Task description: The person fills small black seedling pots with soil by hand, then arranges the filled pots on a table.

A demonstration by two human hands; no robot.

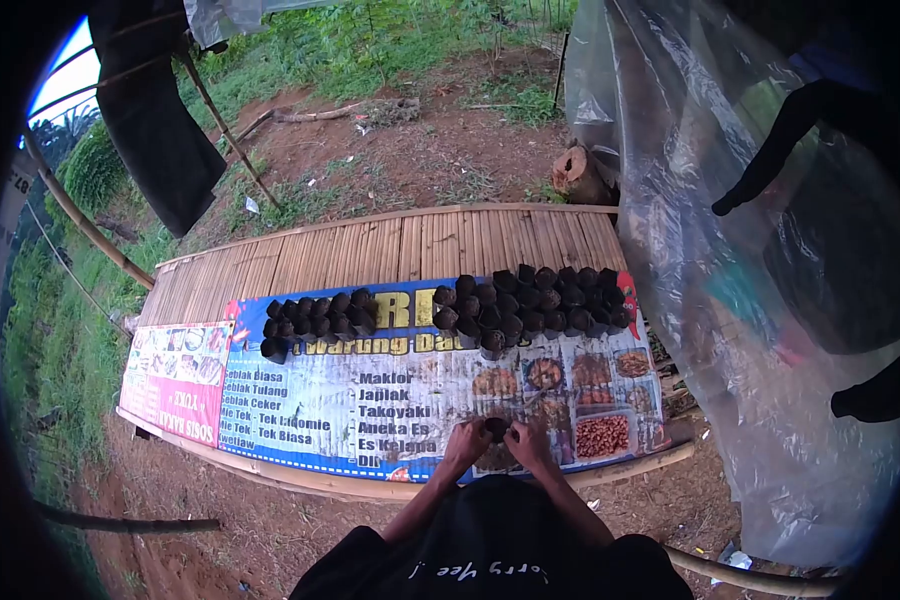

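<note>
Black and open-topped, a small pot (pixel 496 427) sits between a person's two hands — the left hand (pixel 465 443) pinching one side of its rim, the right hand (pixel 526 443) pinching the other. Beneath them, a printed banner (pixel 320 418) covers part of the bamboo worktop (pixel 340 253). Ahead of the hands stands a packed cluster of dark pots (pixel 526 298); a smaller group (pixel 320 312) stands ahead and left of the left hand. Beside the right hand shows a box of reddish pieces (pixel 602 437) — real or printed, unclear.
</note>
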